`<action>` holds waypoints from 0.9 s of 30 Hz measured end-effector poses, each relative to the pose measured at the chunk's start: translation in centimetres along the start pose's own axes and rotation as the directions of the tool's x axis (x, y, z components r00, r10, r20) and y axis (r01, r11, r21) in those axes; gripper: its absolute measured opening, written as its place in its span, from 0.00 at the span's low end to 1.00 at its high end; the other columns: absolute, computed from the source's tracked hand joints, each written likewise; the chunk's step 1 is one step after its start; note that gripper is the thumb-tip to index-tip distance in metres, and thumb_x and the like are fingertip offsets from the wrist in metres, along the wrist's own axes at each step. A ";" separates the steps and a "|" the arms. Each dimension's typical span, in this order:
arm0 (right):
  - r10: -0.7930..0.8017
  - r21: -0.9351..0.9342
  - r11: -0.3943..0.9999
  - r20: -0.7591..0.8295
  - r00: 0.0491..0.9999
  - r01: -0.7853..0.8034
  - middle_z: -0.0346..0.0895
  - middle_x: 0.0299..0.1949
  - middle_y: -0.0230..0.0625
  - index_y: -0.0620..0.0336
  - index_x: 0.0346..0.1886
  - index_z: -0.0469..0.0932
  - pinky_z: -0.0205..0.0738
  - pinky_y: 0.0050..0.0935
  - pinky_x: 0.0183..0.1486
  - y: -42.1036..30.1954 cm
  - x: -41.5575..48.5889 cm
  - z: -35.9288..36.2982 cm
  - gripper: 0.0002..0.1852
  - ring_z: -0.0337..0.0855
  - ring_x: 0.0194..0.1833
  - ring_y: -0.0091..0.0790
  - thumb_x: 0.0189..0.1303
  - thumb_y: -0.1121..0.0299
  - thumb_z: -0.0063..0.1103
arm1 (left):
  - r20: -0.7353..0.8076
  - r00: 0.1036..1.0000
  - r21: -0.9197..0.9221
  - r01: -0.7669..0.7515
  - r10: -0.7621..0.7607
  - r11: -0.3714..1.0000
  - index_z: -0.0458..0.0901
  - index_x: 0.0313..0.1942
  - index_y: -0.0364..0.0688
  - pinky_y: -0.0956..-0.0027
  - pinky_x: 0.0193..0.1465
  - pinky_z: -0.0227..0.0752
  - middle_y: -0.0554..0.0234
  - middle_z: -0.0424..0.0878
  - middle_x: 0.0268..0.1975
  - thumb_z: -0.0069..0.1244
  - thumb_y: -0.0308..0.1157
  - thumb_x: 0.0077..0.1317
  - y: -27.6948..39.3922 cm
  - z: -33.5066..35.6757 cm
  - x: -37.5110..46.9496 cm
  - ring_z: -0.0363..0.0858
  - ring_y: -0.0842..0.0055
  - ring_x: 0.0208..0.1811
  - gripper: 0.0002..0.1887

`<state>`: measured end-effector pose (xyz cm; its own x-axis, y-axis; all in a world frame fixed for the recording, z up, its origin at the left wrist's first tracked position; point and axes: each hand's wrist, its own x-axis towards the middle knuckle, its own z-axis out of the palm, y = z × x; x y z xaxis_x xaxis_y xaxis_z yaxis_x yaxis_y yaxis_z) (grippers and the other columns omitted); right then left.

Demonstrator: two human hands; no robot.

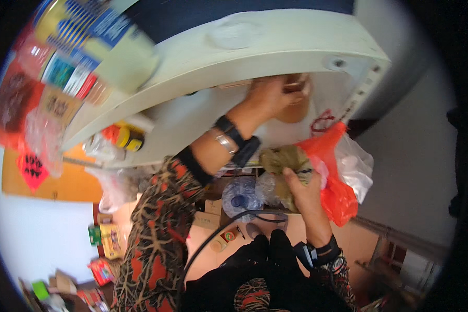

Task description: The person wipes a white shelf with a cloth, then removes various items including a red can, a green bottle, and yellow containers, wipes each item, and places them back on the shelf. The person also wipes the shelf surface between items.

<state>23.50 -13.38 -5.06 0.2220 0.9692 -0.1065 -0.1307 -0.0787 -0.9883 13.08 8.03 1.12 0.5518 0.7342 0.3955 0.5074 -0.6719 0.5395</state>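
My left hand (271,97) reaches into an off-white metal shelf (218,66) and is closed around a brownish jar or bottle (296,105), blurred and partly hidden by the fingers. In front of the shelf's right part, my right hand (306,191) grips a crumpled olive-green plastic bag (282,160); what it contains cannot be told. Right beside that hand hangs a red plastic bag (337,195), with a whitish clear plastic bag (357,167) behind it.
A large container (109,46) and a labelled plastic bottle (72,76) stand on the upper shelf at left. A yellow-and-black jar (130,139) lies lower. Below are a clear bluish water jug (241,199), a black cable (210,238), cardboard boxes (208,218) and small jars (219,245) on the floor.
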 end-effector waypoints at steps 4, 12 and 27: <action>0.021 0.001 1.000 0.024 0.999 -0.021 0.84 0.50 0.37 0.69 0.56 0.80 0.76 0.29 0.54 -0.1 0.0 -0.4 0.20 0.82 0.48 0.30 0.66 0.66 0.68 | -0.090 0.996 0.055 0.009 -0.004 0.998 0.81 0.55 0.38 0.51 0.63 0.71 0.41 0.83 0.53 0.65 0.49 0.57 -1.0 1.3 0.4 0.80 0.48 0.57 0.31; 0.066 0.060 0.995 0.139 0.988 -0.075 0.81 0.53 0.36 0.69 0.59 0.77 0.73 0.29 0.57 -0.9 0.4 2.1 0.20 0.79 0.51 0.29 0.72 0.64 0.61 | -0.324 0.946 0.081 0.032 -0.004 0.996 0.78 0.59 0.39 0.50 0.66 0.68 0.40 0.76 0.62 0.63 0.44 0.59 -1.0 -0.6 -3.2 0.73 0.47 0.64 0.31; -0.013 -0.531 0.023 0.847 0.531 0.847 0.52 0.78 0.58 0.63 0.74 0.65 0.48 0.51 0.78 3.3 10.7 19.6 0.42 0.51 0.78 0.58 0.66 0.42 0.59 | -0.913 0.396 0.239 0.710 -0.095 0.662 0.63 0.67 0.30 0.54 0.61 0.69 0.38 0.72 0.57 0.66 0.28 0.58 -16.1 -17.3 -23.2 0.71 0.45 0.58 0.39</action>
<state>6.51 1.34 -7.31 -0.6987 0.7137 0.0488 0.6982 0.6952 -0.1711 -19.35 3.49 -3.86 -0.4341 0.4433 0.7842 0.8862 0.0538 0.4602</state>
